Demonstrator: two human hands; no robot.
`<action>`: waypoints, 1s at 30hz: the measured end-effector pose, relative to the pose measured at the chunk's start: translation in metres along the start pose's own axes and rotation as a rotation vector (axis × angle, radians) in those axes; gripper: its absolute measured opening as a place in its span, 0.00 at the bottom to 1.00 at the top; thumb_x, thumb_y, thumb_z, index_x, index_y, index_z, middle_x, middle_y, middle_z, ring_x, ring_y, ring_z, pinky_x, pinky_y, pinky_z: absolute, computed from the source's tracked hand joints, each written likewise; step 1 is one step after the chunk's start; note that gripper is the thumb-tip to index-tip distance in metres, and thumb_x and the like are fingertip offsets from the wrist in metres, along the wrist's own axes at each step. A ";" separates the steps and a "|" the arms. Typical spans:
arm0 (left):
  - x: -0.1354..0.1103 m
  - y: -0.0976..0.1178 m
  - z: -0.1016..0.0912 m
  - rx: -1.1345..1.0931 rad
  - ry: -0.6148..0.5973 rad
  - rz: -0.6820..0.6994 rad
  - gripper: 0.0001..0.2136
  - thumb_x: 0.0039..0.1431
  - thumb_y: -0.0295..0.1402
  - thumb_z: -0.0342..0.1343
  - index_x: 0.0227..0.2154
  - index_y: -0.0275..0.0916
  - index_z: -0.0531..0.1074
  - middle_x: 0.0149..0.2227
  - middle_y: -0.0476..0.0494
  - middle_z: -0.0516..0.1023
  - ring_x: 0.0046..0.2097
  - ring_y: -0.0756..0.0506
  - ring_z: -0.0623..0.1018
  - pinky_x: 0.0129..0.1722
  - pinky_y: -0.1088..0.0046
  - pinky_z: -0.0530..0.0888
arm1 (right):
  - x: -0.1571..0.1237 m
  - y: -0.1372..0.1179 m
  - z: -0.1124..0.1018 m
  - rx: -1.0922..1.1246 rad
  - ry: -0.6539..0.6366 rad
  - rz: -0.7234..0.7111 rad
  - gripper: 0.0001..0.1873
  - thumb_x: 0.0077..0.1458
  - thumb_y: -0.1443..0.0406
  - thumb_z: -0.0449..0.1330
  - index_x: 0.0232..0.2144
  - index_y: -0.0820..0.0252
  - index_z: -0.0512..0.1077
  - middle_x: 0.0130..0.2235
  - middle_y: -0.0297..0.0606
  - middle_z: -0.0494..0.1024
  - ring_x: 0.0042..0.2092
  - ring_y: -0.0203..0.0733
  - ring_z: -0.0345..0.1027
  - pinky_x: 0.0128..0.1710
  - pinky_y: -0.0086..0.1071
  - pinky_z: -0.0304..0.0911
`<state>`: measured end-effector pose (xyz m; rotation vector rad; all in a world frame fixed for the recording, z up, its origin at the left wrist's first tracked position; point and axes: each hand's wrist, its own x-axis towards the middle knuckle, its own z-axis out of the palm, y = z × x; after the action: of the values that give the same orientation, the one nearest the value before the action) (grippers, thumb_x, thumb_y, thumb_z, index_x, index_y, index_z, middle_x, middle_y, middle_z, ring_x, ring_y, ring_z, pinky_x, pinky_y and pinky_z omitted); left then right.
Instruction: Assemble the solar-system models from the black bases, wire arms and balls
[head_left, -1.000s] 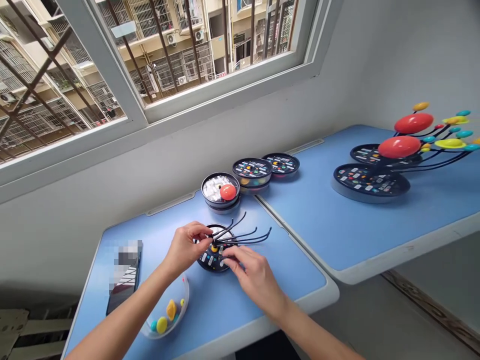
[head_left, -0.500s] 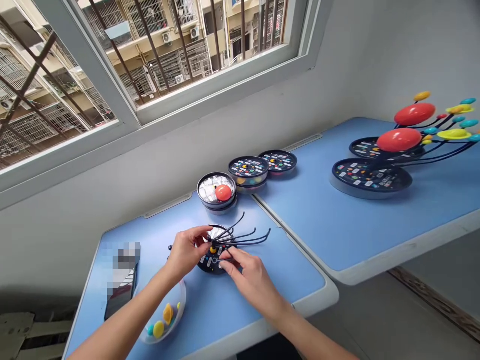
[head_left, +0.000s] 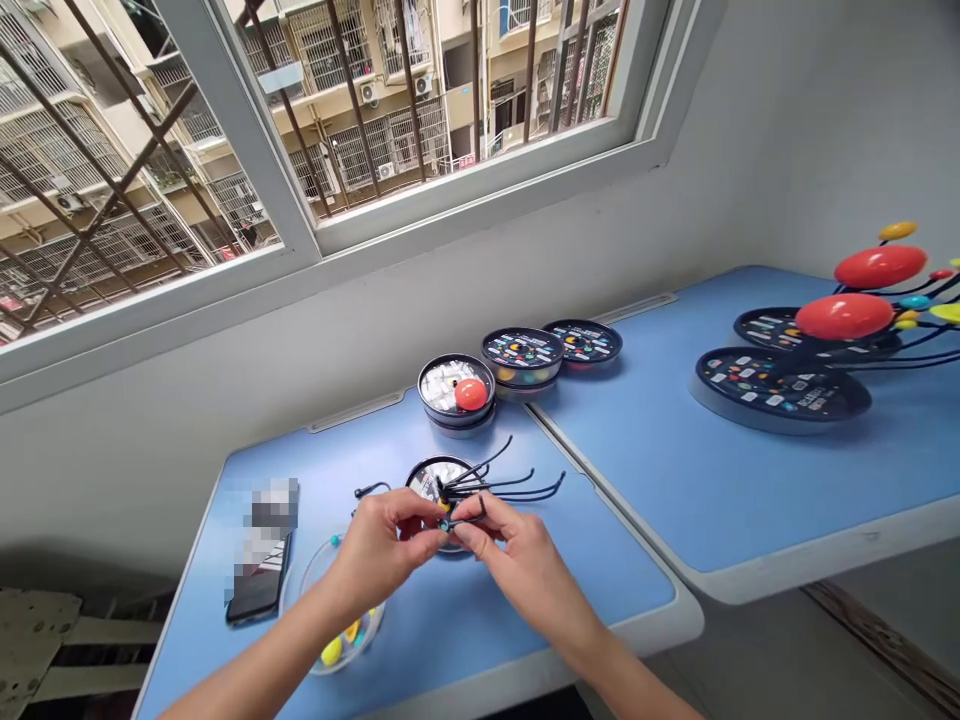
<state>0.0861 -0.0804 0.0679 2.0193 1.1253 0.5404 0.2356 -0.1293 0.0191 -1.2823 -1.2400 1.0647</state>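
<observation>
– The left hand (head_left: 382, 545) is pinching what?
– A small teal piece (head_left: 445, 524). The right hand (head_left: 517, 550) is closing on it too, and their fingertips are meeting just in front of the round base (head_left: 431, 478).
– How is it handling, you reckon?
– Light, hard and probably slippery. The wire arms (head_left: 517, 487) fanning right of the base are looking springy, so I'd be gripping close to the piece itself.

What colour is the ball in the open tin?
The ball is red; head view.
</observation>
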 end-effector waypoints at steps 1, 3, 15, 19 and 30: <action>0.000 0.000 0.000 0.000 -0.005 -0.003 0.05 0.46 0.27 0.57 0.27 0.36 0.77 0.24 0.47 0.74 0.25 0.52 0.67 0.26 0.77 0.66 | 0.000 -0.001 0.000 -0.004 0.003 0.001 0.06 0.50 0.63 0.53 0.28 0.58 0.68 0.28 0.35 0.76 0.31 0.41 0.71 0.32 0.31 0.63; 0.003 0.000 -0.002 -0.014 0.018 -0.002 0.05 0.46 0.27 0.56 0.26 0.36 0.76 0.23 0.47 0.74 0.25 0.51 0.68 0.26 0.77 0.65 | -0.001 0.000 0.000 0.012 0.021 0.014 0.09 0.50 0.62 0.54 0.35 0.59 0.68 0.27 0.35 0.77 0.31 0.41 0.71 0.33 0.32 0.63; 0.037 -0.013 0.007 -0.051 0.237 -0.018 0.03 0.44 0.29 0.58 0.23 0.37 0.76 0.23 0.49 0.70 0.24 0.53 0.64 0.24 0.77 0.64 | -0.014 0.034 -0.003 0.058 0.077 0.089 0.09 0.52 0.61 0.53 0.31 0.59 0.70 0.22 0.34 0.73 0.24 0.35 0.63 0.25 0.28 0.59; 0.039 -0.014 0.008 -0.044 0.225 -0.031 0.03 0.44 0.30 0.58 0.24 0.37 0.76 0.24 0.49 0.71 0.24 0.52 0.65 0.24 0.77 0.64 | -0.015 0.039 -0.003 0.068 0.089 0.086 0.10 0.53 0.61 0.53 0.30 0.59 0.70 0.21 0.33 0.72 0.24 0.35 0.63 0.24 0.28 0.59; 0.041 -0.015 0.005 -0.018 0.152 -0.043 0.04 0.46 0.30 0.57 0.25 0.36 0.76 0.25 0.47 0.73 0.26 0.51 0.68 0.27 0.76 0.66 | -0.016 0.042 -0.007 0.070 0.081 0.113 0.09 0.53 0.61 0.53 0.30 0.59 0.70 0.22 0.33 0.72 0.25 0.36 0.65 0.26 0.29 0.60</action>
<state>0.1027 -0.0420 0.0535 1.9603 1.2468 0.6885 0.2451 -0.1438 -0.0225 -1.3411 -1.0708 1.1161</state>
